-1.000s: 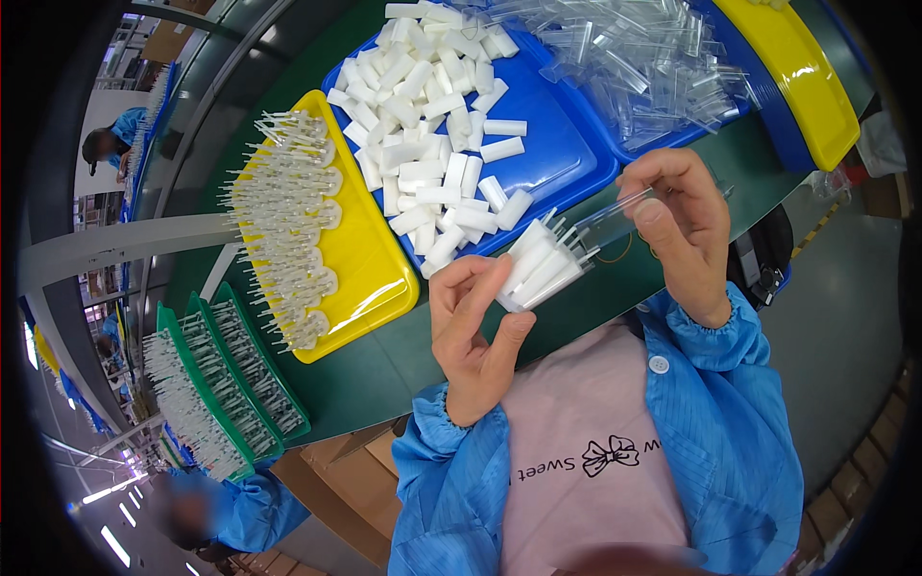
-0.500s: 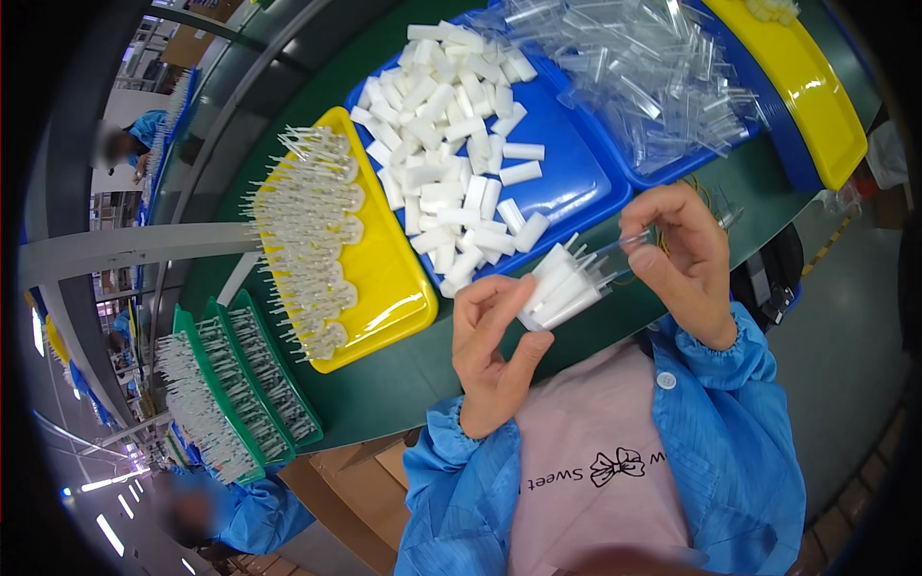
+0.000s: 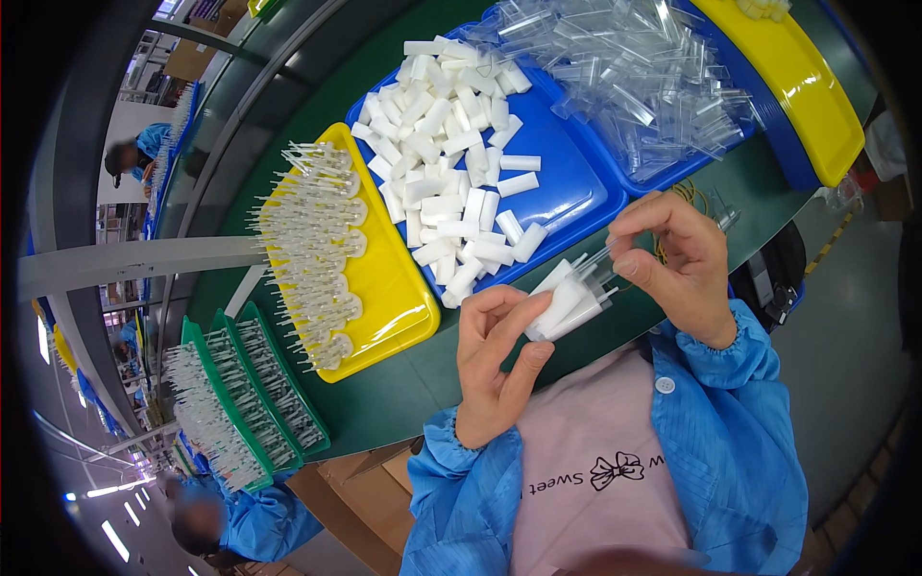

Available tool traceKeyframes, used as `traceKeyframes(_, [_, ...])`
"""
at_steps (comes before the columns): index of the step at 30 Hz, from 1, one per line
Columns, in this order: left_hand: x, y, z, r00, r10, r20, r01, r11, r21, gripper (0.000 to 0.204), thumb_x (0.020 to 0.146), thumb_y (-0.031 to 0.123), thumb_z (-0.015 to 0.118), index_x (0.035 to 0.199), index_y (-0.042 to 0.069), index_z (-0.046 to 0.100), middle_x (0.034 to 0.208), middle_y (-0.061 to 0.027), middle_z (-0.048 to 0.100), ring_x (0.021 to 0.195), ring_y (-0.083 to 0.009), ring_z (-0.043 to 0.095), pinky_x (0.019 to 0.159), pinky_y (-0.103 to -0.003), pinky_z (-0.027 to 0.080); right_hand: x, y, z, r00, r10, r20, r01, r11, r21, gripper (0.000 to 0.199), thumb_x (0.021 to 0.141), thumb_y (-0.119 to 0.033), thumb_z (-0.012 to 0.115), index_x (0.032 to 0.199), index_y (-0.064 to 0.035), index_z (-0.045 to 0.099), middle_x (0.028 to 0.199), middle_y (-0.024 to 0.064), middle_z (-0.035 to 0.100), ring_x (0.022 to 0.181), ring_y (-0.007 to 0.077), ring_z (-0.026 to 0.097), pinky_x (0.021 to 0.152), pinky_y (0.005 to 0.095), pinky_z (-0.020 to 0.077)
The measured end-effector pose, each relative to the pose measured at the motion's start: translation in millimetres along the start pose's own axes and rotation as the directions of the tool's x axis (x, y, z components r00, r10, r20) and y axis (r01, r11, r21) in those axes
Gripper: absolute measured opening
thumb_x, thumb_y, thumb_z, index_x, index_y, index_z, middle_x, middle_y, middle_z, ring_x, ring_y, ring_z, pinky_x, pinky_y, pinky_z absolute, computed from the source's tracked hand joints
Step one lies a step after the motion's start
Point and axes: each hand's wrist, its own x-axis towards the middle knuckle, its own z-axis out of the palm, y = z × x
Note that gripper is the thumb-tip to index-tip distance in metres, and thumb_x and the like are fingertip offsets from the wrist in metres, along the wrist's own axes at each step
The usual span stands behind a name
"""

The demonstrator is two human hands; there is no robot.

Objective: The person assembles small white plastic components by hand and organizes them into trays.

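Note:
In front of my chest, my left hand (image 3: pixel 499 360) grips a bundle of white cylinders (image 3: pixel 573 309) between thumb and fingers. Thin clear tubes stick out of the bundle's upper right end. My right hand (image 3: pixel 677 259) pinches a clear plastic tube (image 3: pixel 603 255) between thumb and forefinger, its end close to the bundle; contact cannot be made out. Beyond my hands, a heap of loose white cylinders (image 3: pixel 447 158) lies in a blue tray (image 3: pixel 581 168). Clear plastic tubes (image 3: pixel 639 82) fill another blue tray at its right.
At the left, a yellow tray (image 3: pixel 408 312) bears rows of white-and-clear assembled pieces (image 3: pixel 312 240). Green racks (image 3: pixel 252 413) hold many more. A yellow tray (image 3: pixel 802 86) stands far right. Yellow wires (image 3: pixel 693 197) lie behind my right hand. Another person in blue (image 3: pixel 254 518) is at lower left.
My right hand has moved slightly left, bringing the clear tube closer to the bundle. My left hand keeps its grip. The whole view has shifted a little.

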Motion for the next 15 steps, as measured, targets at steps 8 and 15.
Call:
traceKeyframes(8, [-1.1,-5.0,3.3,0.996,-0.086,0.012,0.087,0.992,-0.088,0.035,0.087,0.01,0.062,0.121,0.001,0.059,0.113,-0.0125,0.045,0.1,-0.0213,0.049,0.088,-0.03,0.041,-3.4,-0.5,-0.7,0.999,0.036,0.037,-0.033,0.997,-0.074,0.02,0.08,-0.007,0.071,0.096,0.0006,0.063,0.085,0.0048,0.062,0.078,0.011,0.059,0.07,0.0243,0.0468])
traceKeyframes(15, [-0.1,1.4,5.4,0.998,0.07,0.007,-0.07,0.991,0.114,0.037,0.086,0.008,0.063,0.122,0.002,0.059,0.112,-0.0139,0.045,0.096,-0.0226,0.052,0.084,-0.031,0.045,-5.0,0.8,-1.5,0.981,0.189,0.036,-0.192,0.973,0.127,0.021,0.077,-0.006,0.073,0.095,0.0012,0.065,0.083,0.0047,0.062,0.076,0.0102,0.058,0.069,0.0232,0.045])
